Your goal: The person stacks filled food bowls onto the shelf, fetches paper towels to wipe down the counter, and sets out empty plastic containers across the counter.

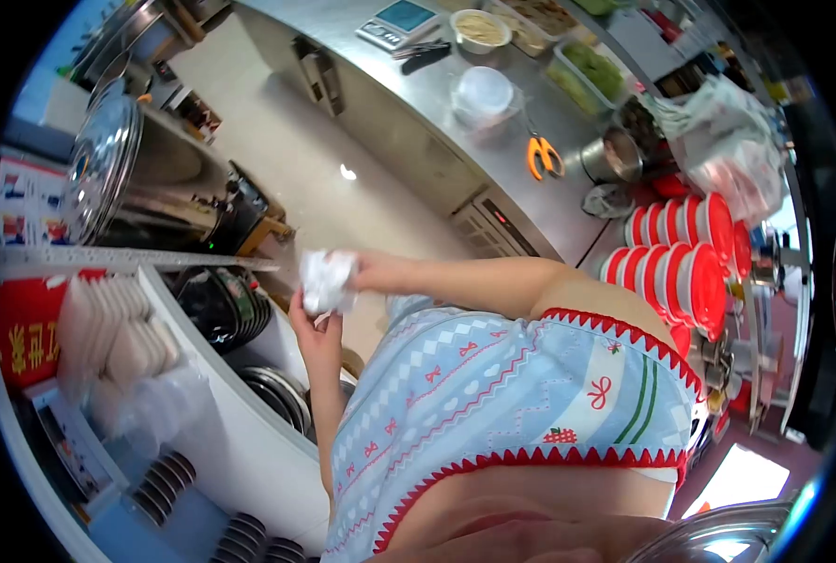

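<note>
A crumpled white wad [326,280], like tissue or thin cloth, is held between both of my hands; its exact material is blurred. From the right, my right hand [373,272] reaches across and grips its side, fingers partly hidden behind it. Under its lower edge, my left hand [317,330] has fingers and thumb closed on it. Both hands are in front of my light blue patterned apron [474,385] with red zigzag trim, above the pale floor.
A steel counter [521,216] carries a scale [399,23], orange-handled scissors [544,158], tubs, and stacked red-lidded containers [667,281]. At left, a large metal pot [146,178] stands near a white shelf unit [240,441] holding black bowls [221,305], plates and bagged white containers [122,328].
</note>
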Demonstrator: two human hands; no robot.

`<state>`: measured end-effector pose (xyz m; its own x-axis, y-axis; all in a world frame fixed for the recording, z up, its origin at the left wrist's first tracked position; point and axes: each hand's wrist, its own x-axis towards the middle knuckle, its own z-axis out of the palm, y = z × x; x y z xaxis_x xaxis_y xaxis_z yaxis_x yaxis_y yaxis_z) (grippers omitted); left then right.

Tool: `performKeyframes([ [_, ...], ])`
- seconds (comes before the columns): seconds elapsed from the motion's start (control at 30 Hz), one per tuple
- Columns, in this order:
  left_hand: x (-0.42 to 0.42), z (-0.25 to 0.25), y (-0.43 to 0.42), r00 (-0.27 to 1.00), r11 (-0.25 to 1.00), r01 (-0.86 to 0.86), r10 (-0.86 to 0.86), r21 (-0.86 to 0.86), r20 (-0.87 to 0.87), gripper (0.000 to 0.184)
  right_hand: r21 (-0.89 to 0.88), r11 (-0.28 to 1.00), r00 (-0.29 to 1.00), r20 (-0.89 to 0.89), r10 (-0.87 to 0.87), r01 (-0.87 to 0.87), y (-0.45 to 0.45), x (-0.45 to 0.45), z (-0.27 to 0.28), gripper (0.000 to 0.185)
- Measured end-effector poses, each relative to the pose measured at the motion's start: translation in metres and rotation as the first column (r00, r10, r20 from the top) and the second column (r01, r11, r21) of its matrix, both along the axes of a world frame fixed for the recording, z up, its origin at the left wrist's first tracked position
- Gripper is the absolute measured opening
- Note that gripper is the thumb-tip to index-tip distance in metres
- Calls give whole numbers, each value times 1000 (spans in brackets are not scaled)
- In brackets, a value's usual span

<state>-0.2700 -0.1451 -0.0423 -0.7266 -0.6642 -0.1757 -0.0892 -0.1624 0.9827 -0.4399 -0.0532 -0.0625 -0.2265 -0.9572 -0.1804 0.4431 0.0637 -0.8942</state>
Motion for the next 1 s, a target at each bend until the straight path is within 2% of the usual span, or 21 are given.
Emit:
performKeyframes([
  [0.03, -11, 8, 2, 991, 991, 52, -36, -126, 130, 60, 44, 986, 987, -15, -162, 163, 19, -25, -12, 47],
  [0.1, -20, -4, 0, 998, 998, 53, -52, -46, 27, 55, 102, 823, 829, -92, -552, 560, 59, -85, -12, 30],
  [0.13, -22, -5, 0, 999, 998, 51, -50, -48, 12, 52, 127, 649, 662, -152, -734, 750, 83, -119, 6, 27],
  [0.17, -22, -7, 1, 998, 997, 63, -62, -48, 14, 52, 144, 456, 478, -232, -847, 878, 114, -171, -29, 23],
  [0.2, -22, -9, 1, 998, 998, 53, -54, 15, 45, 48, 209, 194, 252, -302, -920, 959, 139, -214, -17, 23],
  [0.23, -22, -12, -2, 996, 996, 37, -43, 76, 76, 45, 153, 78, 111, -223, -968, 985, 172, -261, -31, 23],
  [0.27, -22, -13, -5, 996, 997, 38, -43, 73, 77, 45, 139, 75, 92, -118, -989, 987, 204, -305, -36, 29],
  [0.33, -23, -19, -8, 986, 998, 6, -17, 64, 164, 40, 274, -39, -9, -112, -994, 961, 236, -356, -19, 43],
  [0.4, -29, -25, -16, 986, 998, -39, 30, 50, 166, 39, 344, -54, 66, -327, -943, 937, 269, -404, -41, 54],
  [0.5, -33, -26, -38, 978, 992, -120, 125, -41, 168, 37, 505, -114, -27, -177, -984, 856, 237, -425, -36, 47],
  [0.53, -36, -28, -42, 971, 982, -185, 190, -49, 147, 35, 267, -105, -2, -358, -934, 958, 210, -420, -37, 42],
  [0.57, -42, -22, -44, 961, 968, -236, 246, -90, 130, 32, -11, -68, -63, -549, -833, 998, 183, -414, -39, 37],
  [0.6, -41, -14, -49, 937, 940, -312, 328, -136, 116, 29, -262, -14, -192, -668, -719, 965, 156, -405, -38, 33],
  [0.63, -39, -14, -52, 906, 909, -399, 411, -122, 102, 26, -437, 132, -232, -682, -694, 890, 105, -356, 7, 32],
  [0.67, -38, -13, -55, 861, 863, -492, 501, -112, 83, 23, -440, 298, -45, -617, -786, 847, 63, -334, 16, 30],
  [0.7, -35, -9, -55, 807, 789, -580, 590, -205, -13, 20, -346, 516, 252, -582, -773, 784, 20, -310, 24, 29],
  [0.73, -34, -4, -57, 753, 702, -646, 650, -300, -100, 17, -254, 709, 519, -528, -672, 658, -18, -288, 33, 28],
  [0.8, -16, 12, -57, 633, 528, -748, 750, -402, -193, 15, -190, 923, 802, -457, -385, 335, -92, -233, 45, 26],
  [0.87, 13, 28, -49, 450, 322, -835, 866, -446, -217, 16, -220, 972, 889, -456, -27, -83, -147, -171, 69, 25],
  [0.93, 39, 49, -46, 314, 163, -857, 917, -489, -244, 17, -270, 896, 855, -482, 192, -353, -196, -101, 98, 26],
  [1.0, 66, 69, -43, 82, -119, -883, 913, -453, -399, 26, -269, 789, 790, -469, 394, -553, -225, -24, 132, 28],
])
